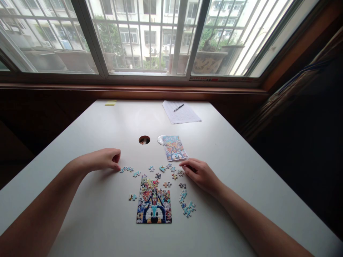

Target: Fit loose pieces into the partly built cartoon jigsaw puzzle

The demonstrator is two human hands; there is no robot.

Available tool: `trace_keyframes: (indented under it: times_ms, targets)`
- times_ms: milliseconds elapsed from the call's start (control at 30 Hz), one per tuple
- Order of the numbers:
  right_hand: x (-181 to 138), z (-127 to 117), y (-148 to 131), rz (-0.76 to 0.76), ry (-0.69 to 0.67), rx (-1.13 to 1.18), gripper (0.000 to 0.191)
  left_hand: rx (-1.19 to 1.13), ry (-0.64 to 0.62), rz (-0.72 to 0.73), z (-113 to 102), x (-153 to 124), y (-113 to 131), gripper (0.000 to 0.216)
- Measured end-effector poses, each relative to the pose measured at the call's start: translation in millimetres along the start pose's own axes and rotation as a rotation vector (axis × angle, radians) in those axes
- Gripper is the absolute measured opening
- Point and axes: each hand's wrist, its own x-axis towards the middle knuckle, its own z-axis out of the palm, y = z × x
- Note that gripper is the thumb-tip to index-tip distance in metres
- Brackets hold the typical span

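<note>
My left hand [107, 159] is at the left end of a short joined strip of jigsaw pieces [127, 169], fingers curled and fingertips pressed on that end. My right hand [199, 174] rests on the table, fingers loosely stretched to the left, with nothing visible in them. Its fingertips lie near a loose jigsaw piece [180, 173] and the lower edge of a picture card [174, 147]. Between the hands and nearer to me lies a partly assembled jigsaw puzzle [154, 203] showing a blue cartoon dog's face; its upper right edge is uneven.
Several loose pieces [167, 184] lie above the puzzle, and a joined cluster [187, 205] sits to its right. A two-tone piece [132, 197] is at left. Farther back are a round table hole [144, 140], a silvery disc [161, 139], paper sheets [184, 115] and a pen [179, 107].
</note>
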Motion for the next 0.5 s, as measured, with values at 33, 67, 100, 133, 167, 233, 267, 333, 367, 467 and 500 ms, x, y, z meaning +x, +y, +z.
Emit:
trace_keyframes:
  times_ms: [33,67,100,133,167,233,267,333,367,467,500]
  targets:
    - [0.0,0.1,0.2,0.0,-0.002,0.0,0.017,0.0,0.003,0.002,-0.3,-0.4,0.3,0.038]
    - [0.0,0.2,0.3,-0.001,-0.003,0.001,0.017,0.002,0.003,0.003,-0.5,-1.0,0.7,0.038]
    - [0.1,0.4,0.4,-0.003,-0.002,0.001,0.018,0.003,0.002,0.0,-0.8,-1.6,1.3,0.038]
    - [0.2,0.5,0.4,-0.004,0.001,0.001,0.018,0.005,0.002,-0.003,-1.0,-2.1,2.1,0.037]
    - [0.3,0.6,0.4,-0.006,0.003,0.002,0.018,0.006,0.0,-0.006,-1.2,-2.7,2.9,0.037]
    - [0.5,0.6,0.2,-0.009,0.01,0.003,0.018,0.006,-0.003,-0.009,-1.5,-3.4,4.3,0.037]
    - [0.6,0.5,0.1,-0.011,0.011,0.003,0.018,0.004,-0.002,-0.01,-1.5,-3.6,4.9,0.037]
    - [0.7,0.2,-0.2,-0.01,0.009,0.003,0.018,0.005,0.003,-0.006,-1.5,-3.4,5.5,0.038]
    - [0.8,0.1,-0.4,-0.011,0.007,0.003,0.018,0.006,0.006,-0.003,-1.5,-3.1,5.6,0.038]
    - [0.9,-0.2,-0.5,-0.008,0.005,0.005,0.017,0.01,0.006,-0.001,-1.2,-2.4,5.2,0.038]
    - [0.9,-0.2,-0.5,-0.009,0.006,0.005,0.017,0.009,0.006,-0.002,-1.1,-2.2,4.9,0.038]
